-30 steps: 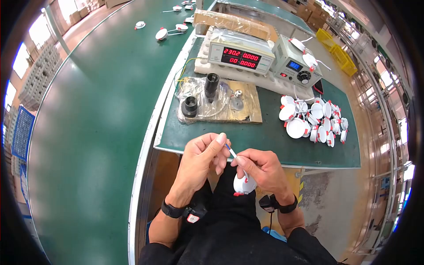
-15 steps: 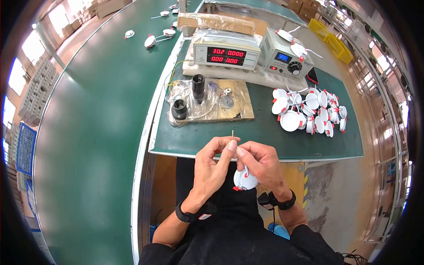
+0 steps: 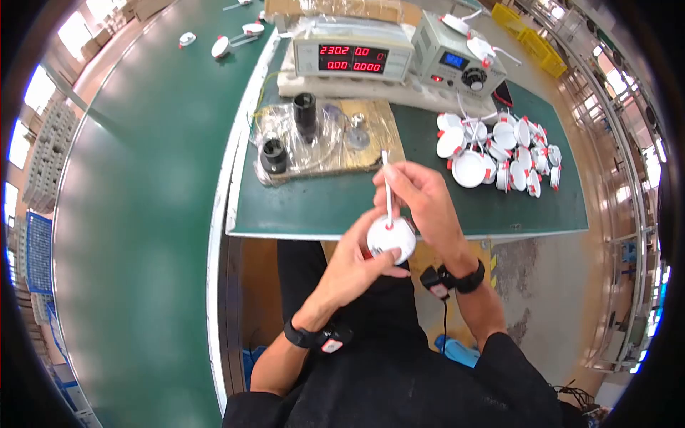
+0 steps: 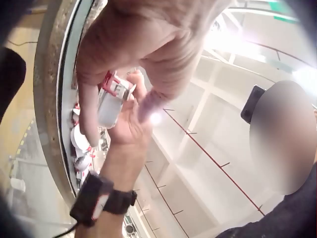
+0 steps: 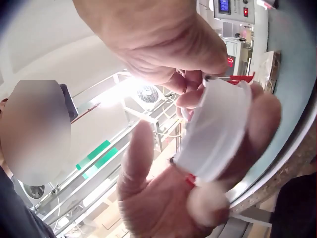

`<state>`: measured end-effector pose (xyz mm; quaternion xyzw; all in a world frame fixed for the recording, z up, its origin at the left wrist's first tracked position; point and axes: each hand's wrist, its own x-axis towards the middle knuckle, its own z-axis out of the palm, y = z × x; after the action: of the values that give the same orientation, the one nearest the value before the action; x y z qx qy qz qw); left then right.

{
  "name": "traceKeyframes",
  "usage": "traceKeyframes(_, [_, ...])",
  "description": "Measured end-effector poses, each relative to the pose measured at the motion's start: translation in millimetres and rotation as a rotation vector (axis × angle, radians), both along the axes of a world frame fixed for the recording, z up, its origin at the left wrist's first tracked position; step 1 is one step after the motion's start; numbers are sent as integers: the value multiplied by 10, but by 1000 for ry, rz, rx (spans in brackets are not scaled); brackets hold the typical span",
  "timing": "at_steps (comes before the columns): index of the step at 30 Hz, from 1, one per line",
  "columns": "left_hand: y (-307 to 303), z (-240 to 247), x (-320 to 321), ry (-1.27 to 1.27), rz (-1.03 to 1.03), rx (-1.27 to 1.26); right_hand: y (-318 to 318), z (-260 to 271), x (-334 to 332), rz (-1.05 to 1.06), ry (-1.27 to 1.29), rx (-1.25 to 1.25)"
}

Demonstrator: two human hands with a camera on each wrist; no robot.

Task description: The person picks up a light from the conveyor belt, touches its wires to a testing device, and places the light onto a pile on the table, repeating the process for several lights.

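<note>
A small round white downlight (image 3: 391, 242) with red clips is in my left hand (image 3: 348, 262), just over the front edge of the bench. The left fingers go round its rim, and the thumb lies near its lower edge. From the downlight a white cable (image 3: 389, 203) runs up. My right hand (image 3: 427, 198) pinches this cable near its upper end, whose tip sticks out above the fingers. In the right wrist view the white side of the downlight (image 5: 215, 129) faces the camera. The left wrist view shows its red clip (image 4: 113, 84) between thumb and fingers.
Past the hands lies a plastic-wrapped board (image 3: 321, 153) with two black upright sockets. Behind it stand a meter (image 3: 349, 60) with red digits and a box with a dial (image 3: 457, 64). Several downlights (image 3: 503, 150) are heaped at the right. A green conveyor (image 3: 143, 214) runs along the left.
The left hand has moved from the cable tip down to the downlight, which it now holds. The right hand has risen toward the board with the cable, and the downlight has come up.
</note>
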<state>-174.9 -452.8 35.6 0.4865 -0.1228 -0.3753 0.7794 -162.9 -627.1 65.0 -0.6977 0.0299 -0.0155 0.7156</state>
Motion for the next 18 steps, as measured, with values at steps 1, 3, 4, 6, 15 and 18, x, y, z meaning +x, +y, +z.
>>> traceKeyframes(1, [-35, -6, 20, 66, 23, 0, -23, -16, 57, 18, -14, -52])
traceKeyframes(3, [-24, -58, 126, 43, 4, -1, -76, -15, 156, 78, 59, -45])
traceKeyframes(4, [-20, -60, 184, 64, -33, -15, -104, -17, 212, 119, 90, -26])
traceKeyframes(6, [-34, -60, 263, 110, -86, -47, -141, -47, 346, 183, 143, -25])
traceKeyframes(15, [-322, -154, 619, 334, -54, -183, -264, -413, 908, 113, 221, -17])
traceKeyframes(18, [-388, -180, 684, 373, -58, -192, -342, -565, 1004, 100, 223, -62])
